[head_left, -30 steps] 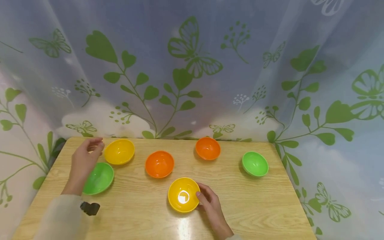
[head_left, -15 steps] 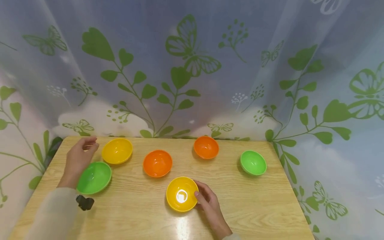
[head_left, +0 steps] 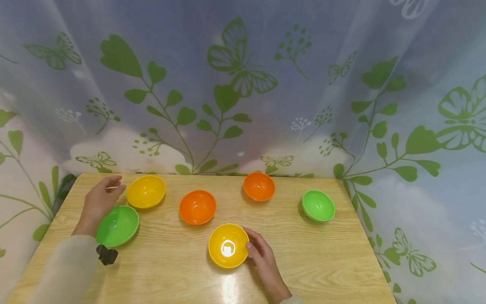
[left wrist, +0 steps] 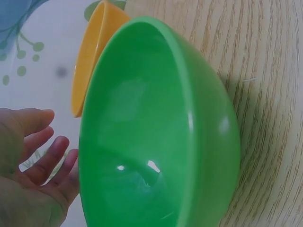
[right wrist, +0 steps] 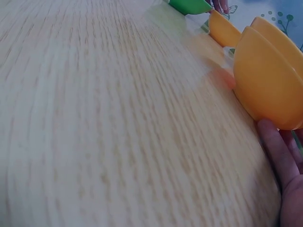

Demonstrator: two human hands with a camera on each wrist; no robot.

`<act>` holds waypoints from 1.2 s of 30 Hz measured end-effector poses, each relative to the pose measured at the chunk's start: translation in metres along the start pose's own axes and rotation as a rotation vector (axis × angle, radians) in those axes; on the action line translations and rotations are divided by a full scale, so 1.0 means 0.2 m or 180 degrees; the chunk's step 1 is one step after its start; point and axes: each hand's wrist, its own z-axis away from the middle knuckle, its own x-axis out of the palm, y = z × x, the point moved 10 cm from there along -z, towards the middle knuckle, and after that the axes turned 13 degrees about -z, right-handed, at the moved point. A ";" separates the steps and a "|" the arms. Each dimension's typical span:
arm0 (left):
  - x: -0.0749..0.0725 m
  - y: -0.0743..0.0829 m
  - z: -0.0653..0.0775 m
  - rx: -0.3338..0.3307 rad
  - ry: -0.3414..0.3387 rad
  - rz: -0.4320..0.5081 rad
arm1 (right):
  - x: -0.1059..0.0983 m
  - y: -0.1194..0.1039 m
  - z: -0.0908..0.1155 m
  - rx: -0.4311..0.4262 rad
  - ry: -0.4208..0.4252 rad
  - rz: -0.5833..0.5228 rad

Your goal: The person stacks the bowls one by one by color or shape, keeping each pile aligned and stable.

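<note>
At the front middle of the table stands a yellow bowl. My right hand grips its right side, thumb at the rim and fingers along the outer wall. In the right wrist view, a digit of that hand touches the same yellow bowl low on its side. My left hand is at the left, fingers loosely bent with nothing in them. It partly covers a green bowl, and its fingertips are close to a second yellow bowl. The left wrist view shows the green bowl beside the fingers.
An orange bowl stands left of the middle, another orange bowl near the back edge. A second green bowl is at the right. Behind the wooden table hangs a patterned curtain.
The whole head view has drifted slightly left. Both hands and the bowls keep about the same places relative to one another.
</note>
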 end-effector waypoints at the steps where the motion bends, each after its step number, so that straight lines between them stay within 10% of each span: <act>1: 0.01 0.00 0.00 -0.0011 -0.0025 0.0006 | 0.00 0.00 0.00 -0.0005 0.0004 0.0003; 36: 0.13 0.02 -0.05 0.0233 -0.0393 0.0009 | 0.00 0.00 0.00 -0.0008 0.0003 0.0061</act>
